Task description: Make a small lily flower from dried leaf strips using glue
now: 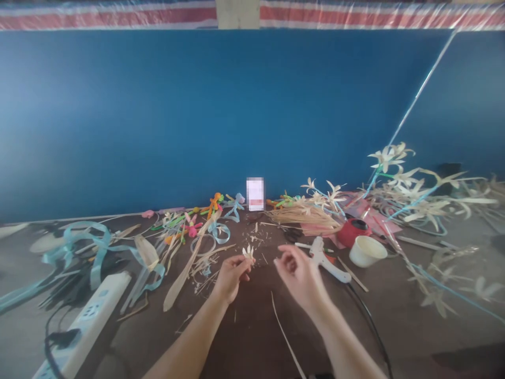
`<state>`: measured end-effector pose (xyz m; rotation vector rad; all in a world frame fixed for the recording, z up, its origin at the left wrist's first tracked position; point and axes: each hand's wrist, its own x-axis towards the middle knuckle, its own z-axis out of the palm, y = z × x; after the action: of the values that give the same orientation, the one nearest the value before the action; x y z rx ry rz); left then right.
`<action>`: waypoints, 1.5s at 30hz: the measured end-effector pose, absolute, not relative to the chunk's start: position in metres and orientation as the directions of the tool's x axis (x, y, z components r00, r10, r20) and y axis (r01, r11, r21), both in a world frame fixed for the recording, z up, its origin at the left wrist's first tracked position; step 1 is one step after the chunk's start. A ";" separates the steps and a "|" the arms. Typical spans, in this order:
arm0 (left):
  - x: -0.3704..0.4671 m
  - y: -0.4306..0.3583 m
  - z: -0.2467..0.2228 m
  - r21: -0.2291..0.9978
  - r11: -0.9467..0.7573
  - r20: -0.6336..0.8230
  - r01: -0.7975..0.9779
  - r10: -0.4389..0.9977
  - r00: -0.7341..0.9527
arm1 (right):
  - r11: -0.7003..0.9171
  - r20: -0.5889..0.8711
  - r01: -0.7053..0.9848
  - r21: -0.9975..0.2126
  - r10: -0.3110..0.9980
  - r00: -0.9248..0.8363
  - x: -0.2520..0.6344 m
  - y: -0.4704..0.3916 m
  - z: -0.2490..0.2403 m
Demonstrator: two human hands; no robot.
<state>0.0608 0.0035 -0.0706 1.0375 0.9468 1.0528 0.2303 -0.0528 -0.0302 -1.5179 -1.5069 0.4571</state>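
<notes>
Near the middle of the brown tabletop, two bare hands at work. Left hand: fingers closed in a pinch on one small pale flower, its petals pointing up and away; petal count too small to be sure of. Right hand: raised to the right of the flower, well apart from it, fingers loosely curled and part-open, holding nothing visible.

Just beyond the flower, thin pale scraps, too many to count. Between the forearms, one long pale strip runs toward the near edge.

Right of the right hand: one white glue gun with one black cord trailing near, one cream cup, one red object just behind the cup's left side. Farther right, many pale flowers, some on blue stems; overlapping, no sure count.

Left side: one white power strip, one black plug seated toward its near end. Light-blue ribbon in loops beyond it. Several bright fuzzy pieces lie far left of centre, tangled, number unclear. At the far edge, one blurred card against one blue panel.
</notes>
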 end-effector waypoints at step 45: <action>0.065 -0.006 -0.073 0.989 0.127 -0.092 -0.078 0.934 0.346 | -0.040 -0.041 -0.020 -0.999 0.999 0.033 0.229 -0.116 -0.068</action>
<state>0.0649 -0.0060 -0.0729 1.2019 0.9327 0.9187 0.2288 -0.1158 -0.0680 -1.2405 -1.1509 1.2229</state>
